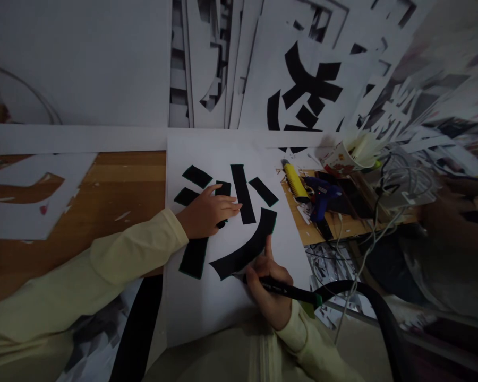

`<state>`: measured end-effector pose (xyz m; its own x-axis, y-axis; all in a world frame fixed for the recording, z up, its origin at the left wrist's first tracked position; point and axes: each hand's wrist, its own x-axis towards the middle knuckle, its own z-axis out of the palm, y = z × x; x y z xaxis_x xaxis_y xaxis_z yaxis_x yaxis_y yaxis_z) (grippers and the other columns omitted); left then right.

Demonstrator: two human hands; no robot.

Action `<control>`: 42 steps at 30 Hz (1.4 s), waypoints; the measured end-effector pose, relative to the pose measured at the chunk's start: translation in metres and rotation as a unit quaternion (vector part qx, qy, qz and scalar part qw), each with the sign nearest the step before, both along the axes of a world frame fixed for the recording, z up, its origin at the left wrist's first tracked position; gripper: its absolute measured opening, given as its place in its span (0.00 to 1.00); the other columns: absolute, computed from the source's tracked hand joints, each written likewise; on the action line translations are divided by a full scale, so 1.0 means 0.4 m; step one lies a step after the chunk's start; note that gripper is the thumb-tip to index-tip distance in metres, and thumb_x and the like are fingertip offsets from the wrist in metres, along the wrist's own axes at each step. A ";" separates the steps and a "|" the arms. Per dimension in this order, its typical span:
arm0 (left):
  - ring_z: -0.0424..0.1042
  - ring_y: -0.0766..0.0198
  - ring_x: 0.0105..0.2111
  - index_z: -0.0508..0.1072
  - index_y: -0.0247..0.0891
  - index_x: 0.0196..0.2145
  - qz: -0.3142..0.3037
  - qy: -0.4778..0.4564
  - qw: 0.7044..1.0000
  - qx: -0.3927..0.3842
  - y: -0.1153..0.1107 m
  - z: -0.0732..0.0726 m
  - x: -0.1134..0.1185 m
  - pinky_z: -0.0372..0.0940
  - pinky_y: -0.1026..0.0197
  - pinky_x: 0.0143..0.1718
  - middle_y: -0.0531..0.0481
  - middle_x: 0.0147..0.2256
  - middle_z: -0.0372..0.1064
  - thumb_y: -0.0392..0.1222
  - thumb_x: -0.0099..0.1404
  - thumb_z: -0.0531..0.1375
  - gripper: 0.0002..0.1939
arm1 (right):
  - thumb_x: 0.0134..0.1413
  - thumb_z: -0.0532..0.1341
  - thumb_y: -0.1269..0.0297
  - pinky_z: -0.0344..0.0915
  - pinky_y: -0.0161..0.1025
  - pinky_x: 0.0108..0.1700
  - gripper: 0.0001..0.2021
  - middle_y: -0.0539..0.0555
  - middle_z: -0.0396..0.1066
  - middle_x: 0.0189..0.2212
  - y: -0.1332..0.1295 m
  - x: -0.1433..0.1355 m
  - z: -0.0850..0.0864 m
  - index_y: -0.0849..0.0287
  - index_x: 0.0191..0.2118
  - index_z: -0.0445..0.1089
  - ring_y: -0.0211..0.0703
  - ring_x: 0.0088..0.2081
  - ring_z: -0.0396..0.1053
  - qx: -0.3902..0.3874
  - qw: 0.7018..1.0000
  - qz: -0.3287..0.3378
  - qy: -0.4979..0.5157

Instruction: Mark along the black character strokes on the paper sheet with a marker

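A white board (223, 318) lies in front of me with several black character strokes, edged in thin green. My left hand (207, 212) rests on it with fingers stretched out over a black stroke, near the long upright stroke (243, 193). A small dark rounded thing shows under that hand; I cannot make it out. My right hand (273, 292) is closed around a black marker (287, 289) with a green end. The marker's tip is at the lower edge of the curved black stroke (247, 246), and one finger stretches up toward that stroke.
On the right lie a yellow utility knife (295, 181) and a blue glue gun (322, 193), near a paper cup (344, 159) and tangled white cables (366, 260). Cut-out boards (258, 69) lean at the back. A person's arm (454, 212) shows at far right.
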<state>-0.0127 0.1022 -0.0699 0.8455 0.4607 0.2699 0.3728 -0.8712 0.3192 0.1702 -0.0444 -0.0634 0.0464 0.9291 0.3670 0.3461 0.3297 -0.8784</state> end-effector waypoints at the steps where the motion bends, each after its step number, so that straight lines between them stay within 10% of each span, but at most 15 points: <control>1: 0.63 0.55 0.59 0.68 0.36 0.52 0.000 -0.001 1.000 0.000 0.000 0.000 0.000 0.44 0.38 0.61 0.45 0.57 0.66 0.23 0.52 0.52 0.29 | 0.51 0.59 0.75 0.40 0.61 0.69 0.16 0.40 0.58 0.15 0.000 0.001 -0.002 0.55 0.19 0.54 0.31 0.17 0.56 0.002 1.000 -0.004 0.004; 16: 0.63 0.55 0.58 0.68 0.36 0.52 0.002 -0.012 1.000 0.003 0.001 -0.006 -0.001 0.44 0.38 0.62 0.45 0.56 0.66 0.23 0.52 0.53 0.29 | 0.50 0.60 0.75 0.39 0.65 0.68 0.16 0.40 0.58 0.16 -0.002 0.007 -0.005 0.56 0.19 0.54 0.30 0.18 0.56 -0.009 0.999 0.037 -0.020; 25: 0.64 0.55 0.58 0.69 0.36 0.51 0.000 -0.021 1.000 0.013 0.001 -0.011 -0.001 0.46 0.38 0.61 0.45 0.56 0.67 0.23 0.52 0.52 0.29 | 0.54 0.60 0.73 0.47 0.61 0.67 0.14 0.40 0.54 0.16 -0.011 0.016 -0.021 0.56 0.21 0.57 0.30 0.19 0.55 -0.003 0.995 -0.052 0.086; 33: 0.64 0.53 0.57 0.69 0.33 0.50 -0.001 -0.028 0.999 0.015 -0.001 -0.007 0.003 0.47 0.36 0.60 0.42 0.55 0.68 0.23 0.53 0.51 0.27 | 0.49 0.62 0.75 0.50 0.59 0.67 0.15 0.39 0.56 0.17 0.039 -0.044 0.041 0.56 0.20 0.57 0.29 0.18 0.54 -0.027 0.995 0.090 0.034; 42: 0.65 0.54 0.57 0.70 0.36 0.49 -0.004 -0.058 0.998 0.005 0.003 -0.021 0.000 0.45 0.37 0.60 0.44 0.54 0.69 0.24 0.53 0.52 0.26 | 0.51 0.61 0.73 0.50 0.56 0.66 0.16 0.40 0.56 0.16 0.073 -0.069 0.002 0.55 0.19 0.56 0.31 0.18 0.54 -0.033 0.996 0.088 -0.001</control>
<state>-0.0128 0.1033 -0.0783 0.8120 0.4504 0.3711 0.3259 -0.8775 0.3519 0.1424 -0.0152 -0.0626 -0.1208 0.9447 0.3050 0.2903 0.3274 -0.8992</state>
